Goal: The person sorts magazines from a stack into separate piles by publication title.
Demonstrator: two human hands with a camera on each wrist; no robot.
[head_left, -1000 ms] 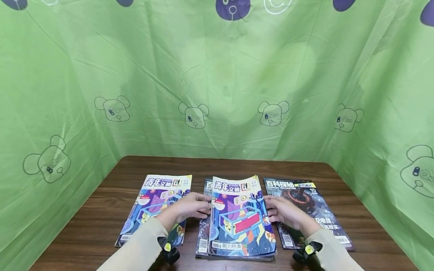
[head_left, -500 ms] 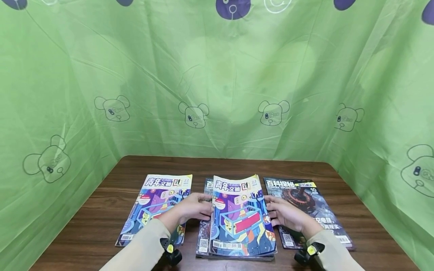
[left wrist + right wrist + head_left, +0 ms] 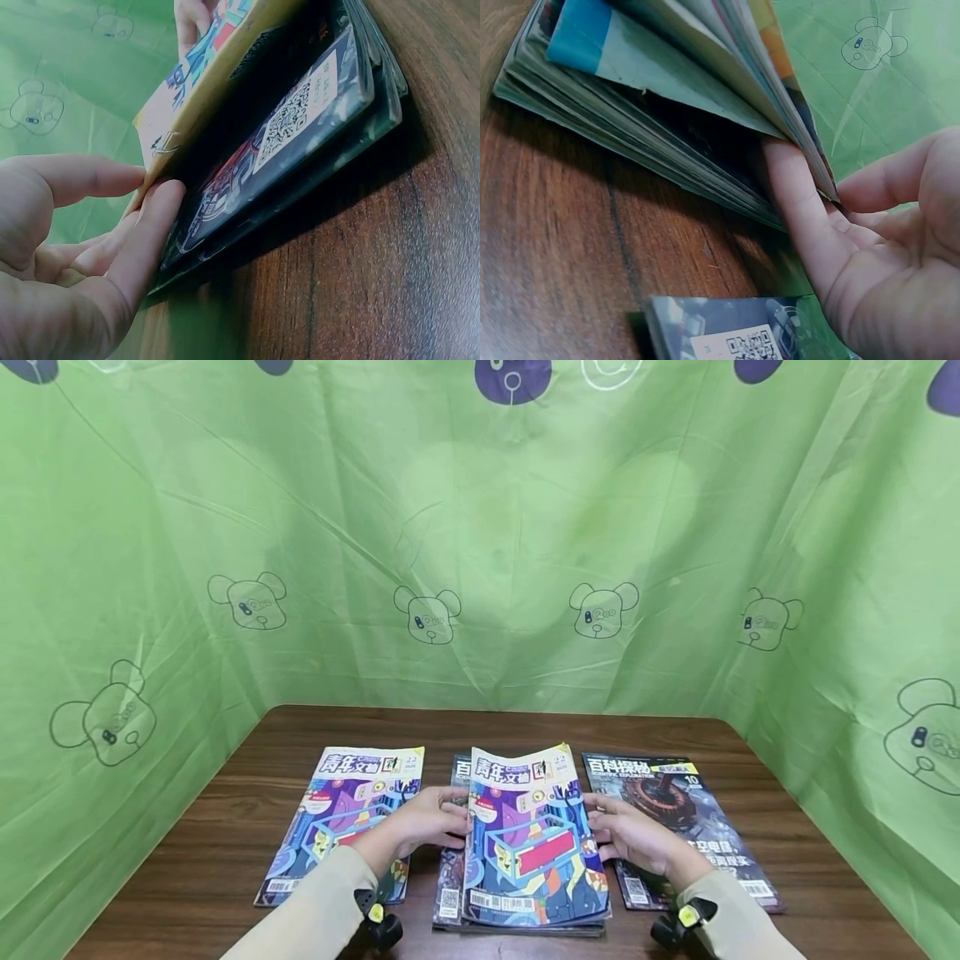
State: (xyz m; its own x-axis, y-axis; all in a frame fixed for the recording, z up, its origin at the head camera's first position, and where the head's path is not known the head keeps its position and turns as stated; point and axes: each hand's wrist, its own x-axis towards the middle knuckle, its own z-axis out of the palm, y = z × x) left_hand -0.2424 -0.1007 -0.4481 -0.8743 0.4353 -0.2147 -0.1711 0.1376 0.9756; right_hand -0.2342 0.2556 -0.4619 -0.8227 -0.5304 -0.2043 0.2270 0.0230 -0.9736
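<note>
A purple-and-blue magazine (image 3: pixel 525 860) lies uppermost on the middle stack, its top edge bowed. My left hand (image 3: pixel 431 820) pinches its left edge between thumb and fingers. At the opposite edge my right hand (image 3: pixel 630 833) pinches it too. In the left wrist view, a dark gap separates the purple magazine from the dark magazine (image 3: pixel 225 184) with a QR code beneath. The right wrist view has the right thumb (image 3: pixel 799 199) under the edge and fingers on the outer side. Several page blocks (image 3: pixel 637 124) of the stack lie below.
Another purple magazine (image 3: pixel 367 768) lies left, partly under the left forearm. To the right is a dark magazine (image 3: pixel 720 835) under the right hand and wrist. All rest on a brown wooden table (image 3: pixel 225 827). A green curtain (image 3: pixel 510 527) with bear drawings surrounds the table's back and sides.
Both hands keep their grip at the edges of the purple magazine. Its top edge has bowed slightly more, and the left forearm has shifted a little to the right.
</note>
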